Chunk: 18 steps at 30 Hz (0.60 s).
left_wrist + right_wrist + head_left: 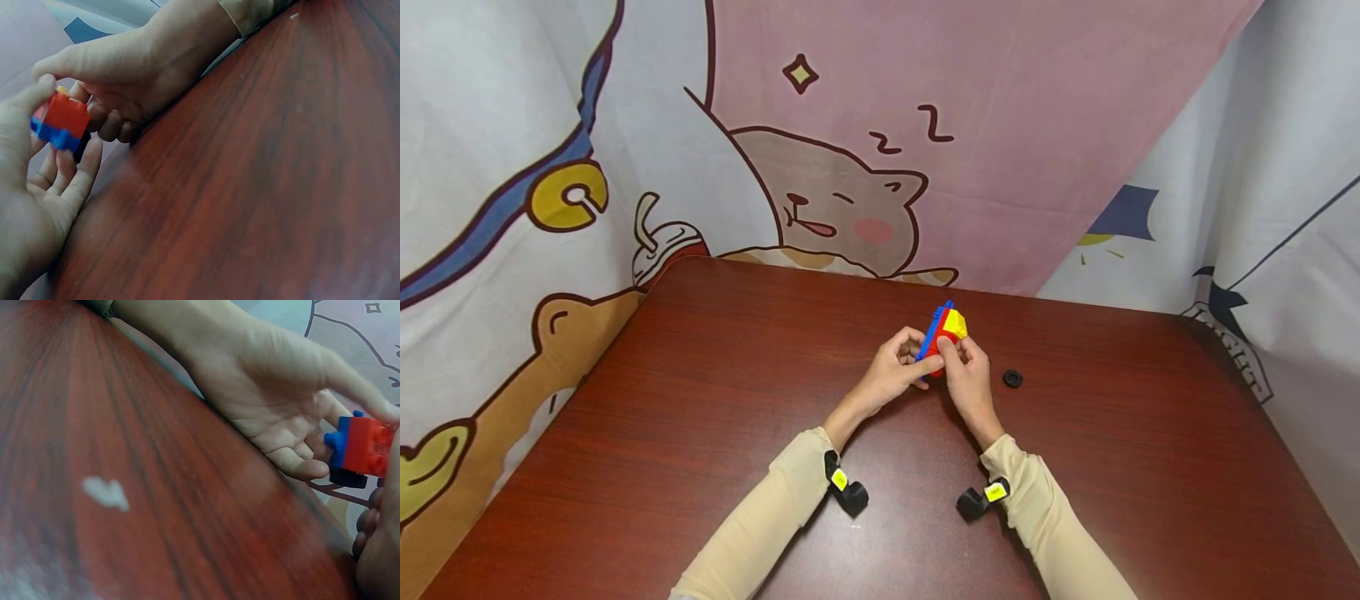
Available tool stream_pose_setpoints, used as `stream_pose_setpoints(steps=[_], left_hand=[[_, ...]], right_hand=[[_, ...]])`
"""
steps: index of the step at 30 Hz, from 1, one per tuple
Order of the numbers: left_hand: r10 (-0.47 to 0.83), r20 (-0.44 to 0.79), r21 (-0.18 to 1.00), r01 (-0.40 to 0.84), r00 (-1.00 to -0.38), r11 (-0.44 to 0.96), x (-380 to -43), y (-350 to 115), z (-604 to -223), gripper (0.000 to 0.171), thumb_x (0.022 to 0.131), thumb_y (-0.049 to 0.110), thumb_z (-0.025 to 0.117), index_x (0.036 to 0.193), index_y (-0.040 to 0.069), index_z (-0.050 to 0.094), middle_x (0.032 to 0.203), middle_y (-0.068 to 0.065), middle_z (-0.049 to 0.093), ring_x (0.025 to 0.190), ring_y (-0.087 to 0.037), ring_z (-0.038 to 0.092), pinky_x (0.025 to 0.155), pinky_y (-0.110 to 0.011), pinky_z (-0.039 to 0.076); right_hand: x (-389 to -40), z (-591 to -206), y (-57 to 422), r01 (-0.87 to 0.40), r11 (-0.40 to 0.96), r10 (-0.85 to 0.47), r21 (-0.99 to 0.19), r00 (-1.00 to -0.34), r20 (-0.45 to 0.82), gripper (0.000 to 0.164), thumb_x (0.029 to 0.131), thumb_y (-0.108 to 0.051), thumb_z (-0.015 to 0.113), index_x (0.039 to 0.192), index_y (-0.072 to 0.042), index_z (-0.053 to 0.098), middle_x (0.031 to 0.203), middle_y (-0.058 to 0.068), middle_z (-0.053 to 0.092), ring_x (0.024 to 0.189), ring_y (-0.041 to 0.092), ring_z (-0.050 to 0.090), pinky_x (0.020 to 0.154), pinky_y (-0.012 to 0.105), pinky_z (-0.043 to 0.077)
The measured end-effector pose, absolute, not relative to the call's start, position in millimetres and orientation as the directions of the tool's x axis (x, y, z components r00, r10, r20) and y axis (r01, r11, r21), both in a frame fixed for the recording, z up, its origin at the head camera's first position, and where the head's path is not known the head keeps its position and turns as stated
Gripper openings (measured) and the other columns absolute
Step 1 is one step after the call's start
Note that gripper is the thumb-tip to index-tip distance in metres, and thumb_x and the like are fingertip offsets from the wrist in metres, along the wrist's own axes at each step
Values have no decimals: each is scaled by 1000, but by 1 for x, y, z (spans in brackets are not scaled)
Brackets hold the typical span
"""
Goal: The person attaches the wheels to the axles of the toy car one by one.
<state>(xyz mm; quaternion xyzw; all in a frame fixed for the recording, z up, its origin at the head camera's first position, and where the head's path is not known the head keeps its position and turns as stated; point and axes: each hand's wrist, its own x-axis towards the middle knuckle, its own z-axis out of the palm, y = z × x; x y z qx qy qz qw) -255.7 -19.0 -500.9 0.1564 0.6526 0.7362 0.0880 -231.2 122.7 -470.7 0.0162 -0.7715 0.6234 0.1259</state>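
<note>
Both hands meet over the far middle of the table on a small toy vehicle of building blocks (67, 115), lifted above the tabletop. Its body is red on a blue base, with a yellow brick (955, 322) at one end. A black wheel (348, 479) sits under it in the right wrist view. My left hand (887, 372) grips the near blue side between thumb and fingers. From the other side, my right hand (970, 379) pinches the red part, thumb on top. A loose black wheel (1012, 378) lies on the table, just right of the right hand.
The dark reddish-brown wooden table (715, 375) reaches back to a cartoon-printed curtain (1000, 167), which also hangs at both sides. Cream sleeves (767, 508) cover the forearms, with a black strap (850, 497) at each wrist.
</note>
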Motion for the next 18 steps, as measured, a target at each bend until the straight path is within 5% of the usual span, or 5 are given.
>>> stream_pose_setpoints(steps=[10, 18], left_hand=[[231, 56, 961, -11, -971, -275, -257, -18, -499, 14, 97, 14, 59, 104, 1, 58, 79, 0, 55, 63, -11, 52, 49, -23, 51], [305, 36, 971, -39, -952, -235, -256, -18, -497, 35, 100, 19, 55, 122, -9, 57, 95, -2, 62, 78, -10, 60, 59, -24, 56]], right_hand=[[-241, -485, 126, -170, 175, 170, -970, -965, 200, 20, 100, -14, 48, 84, -6, 58, 67, -7, 48, 62, 5, 46, 55, 19, 41], [-248, -504, 130, -222, 138, 137, -965, -961, 241, 22, 99, -13, 46, 93, 0, 63, 67, -8, 53, 62, 6, 49, 57, 19, 44]])
